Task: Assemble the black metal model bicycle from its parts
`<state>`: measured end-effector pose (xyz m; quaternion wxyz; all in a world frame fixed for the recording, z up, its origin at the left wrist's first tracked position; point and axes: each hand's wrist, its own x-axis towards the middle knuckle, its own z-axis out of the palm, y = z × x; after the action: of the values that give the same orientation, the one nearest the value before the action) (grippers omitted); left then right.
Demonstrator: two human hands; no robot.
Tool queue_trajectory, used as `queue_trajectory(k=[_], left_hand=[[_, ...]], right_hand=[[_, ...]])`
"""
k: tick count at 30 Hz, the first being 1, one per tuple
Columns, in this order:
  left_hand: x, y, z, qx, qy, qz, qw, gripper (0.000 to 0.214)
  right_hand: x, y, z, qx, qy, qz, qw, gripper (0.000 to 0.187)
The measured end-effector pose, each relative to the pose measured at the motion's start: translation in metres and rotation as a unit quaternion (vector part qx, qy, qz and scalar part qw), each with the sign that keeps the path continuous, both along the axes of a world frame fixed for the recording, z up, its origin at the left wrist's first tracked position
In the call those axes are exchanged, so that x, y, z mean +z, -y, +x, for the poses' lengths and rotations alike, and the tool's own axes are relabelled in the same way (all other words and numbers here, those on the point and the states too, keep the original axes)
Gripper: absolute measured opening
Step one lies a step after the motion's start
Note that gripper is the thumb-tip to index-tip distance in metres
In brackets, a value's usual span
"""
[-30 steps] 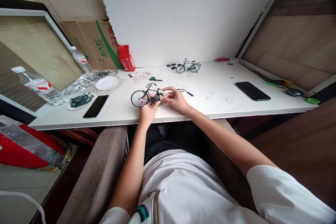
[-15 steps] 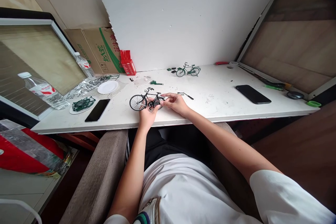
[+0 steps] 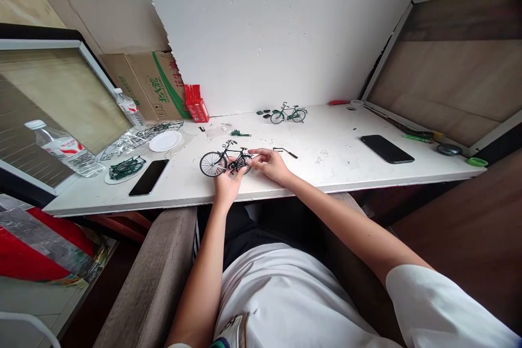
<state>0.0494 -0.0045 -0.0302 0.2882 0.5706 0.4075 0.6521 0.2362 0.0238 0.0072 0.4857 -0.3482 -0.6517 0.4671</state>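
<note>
A black model bicycle [image 3: 212, 164] is held upright near the front edge of the white table, its front wheel to the left. My left hand [image 3: 228, 186] grips it from below, around the middle of the frame and pedals. At the rear wheel, my right hand [image 3: 269, 165] has its fingers pinched against the bicycle; whether a small part is between them is hidden. Just beyond my right hand lies a small screwdriver [image 3: 290, 153]. A green plastic piece [image 3: 240, 134] rests on the table behind the bicycle.
A green model bicycle [image 3: 289, 114] stands at the back. To the left are a phone [image 3: 149, 178], a plate of green parts [image 3: 126, 169], a white plate [image 3: 165, 141] and water bottles [image 3: 69, 149]. Another phone [image 3: 386, 149] and a mouse [image 3: 449, 149] lie on the right.
The view has shifted slightly, so the table sits a little lower in the picture. Both hands keep their hold on the black bicycle, with hardly any movement.
</note>
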Motion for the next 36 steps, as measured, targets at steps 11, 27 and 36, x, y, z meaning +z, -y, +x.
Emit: queue_trajectory(k=[11,27,36], left_hand=[[0.0063,0.0074,0.004,0.026,-0.024,0.008,0.999,0.041],[0.0006,0.0022,0.001,0.005,-0.016,0.0,1.0,0.043],[0.0036,0.0052,0.0019,0.008,-0.007,-0.009,1.0,0.043]], right_hand=[[-0.0028,-0.0001,-0.0011,0.011,-0.057,-0.016,0.998,0.061],[0.0,0.0044,-0.0009,0.011,-0.047,0.02,0.999,0.068],[0.0009,-0.001,-0.0005,0.034,-0.037,-0.017,0.999,0.066]])
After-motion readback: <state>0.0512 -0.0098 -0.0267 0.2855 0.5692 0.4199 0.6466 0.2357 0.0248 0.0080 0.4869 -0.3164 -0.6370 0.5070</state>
